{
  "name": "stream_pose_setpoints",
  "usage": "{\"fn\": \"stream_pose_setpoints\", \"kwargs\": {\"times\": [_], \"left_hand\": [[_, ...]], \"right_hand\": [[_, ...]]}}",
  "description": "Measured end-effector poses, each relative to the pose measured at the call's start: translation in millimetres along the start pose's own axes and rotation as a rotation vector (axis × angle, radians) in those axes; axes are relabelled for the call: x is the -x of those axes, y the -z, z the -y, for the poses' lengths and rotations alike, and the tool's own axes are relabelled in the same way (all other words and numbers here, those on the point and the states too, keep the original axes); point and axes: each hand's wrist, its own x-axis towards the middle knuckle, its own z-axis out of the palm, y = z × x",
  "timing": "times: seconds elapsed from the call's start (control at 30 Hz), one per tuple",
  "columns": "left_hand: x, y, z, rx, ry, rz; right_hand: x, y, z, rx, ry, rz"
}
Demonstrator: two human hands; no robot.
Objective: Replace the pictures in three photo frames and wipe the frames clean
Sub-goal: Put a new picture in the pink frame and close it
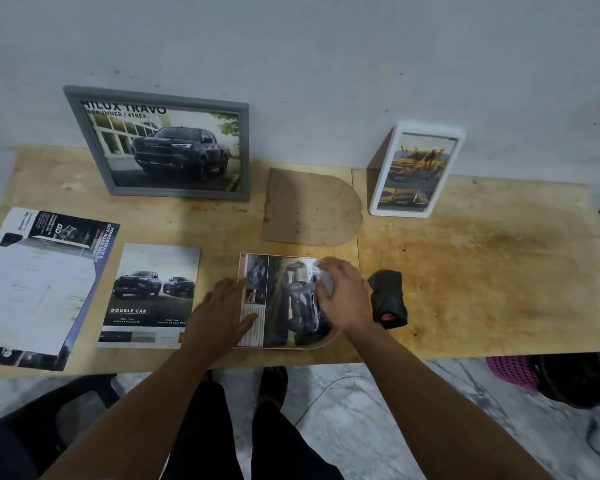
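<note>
Two hands work on the arched frame [284,341] lying flat at the near edge of the tabletop [482,271], presumably so the new picture can be seated without sliding. The left hand [222,306] lies with straight fingers [248,320] pressing the picture's [278,299] left edge, which looks like pinning it in place. The right hand [343,299] curls over the rounded end; its fingers [321,292] appear to bear on a curled-up corner of the paper, but whether they pinch it or just push it down I cannot tell. Only a thin rim of the frame shows around the print.

Beyond them lies the arched backing board [309,209], set aside and likely waiting to close this frame. A dark cloth [388,299] sits just beside the right hand, within reach for wiping. A grey frame [160,147] and a white frame [416,171] lean against the wall, each holding a car picture. Two loose prints, a brochure page [153,296] and a large sheet [39,285], rest to the left.
</note>
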Motion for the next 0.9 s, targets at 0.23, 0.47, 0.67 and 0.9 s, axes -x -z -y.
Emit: {"fn": "stream_pose_setpoints", "kwargs": {"times": [0.23, 0.47, 0.67, 0.9], "left_hand": [[-50, 17, 2, 0.067, 0.108, -0.071], [-149, 38, -34, 0.355, 0.194, 0.052], [-179, 41, -49, 0.672, 0.352, 0.003], [-182, 52, -56, 0.889, 0.431, -0.112]], "right_hand": [[-114, 46, 0, -0.53, -0.5, -0.039], [-144, 41, -16, -0.444, -0.615, -0.073], [-150, 29, -44, -0.544, -0.63, -0.057], [-134, 46, -28, -0.745, -0.627, -0.139]]}}
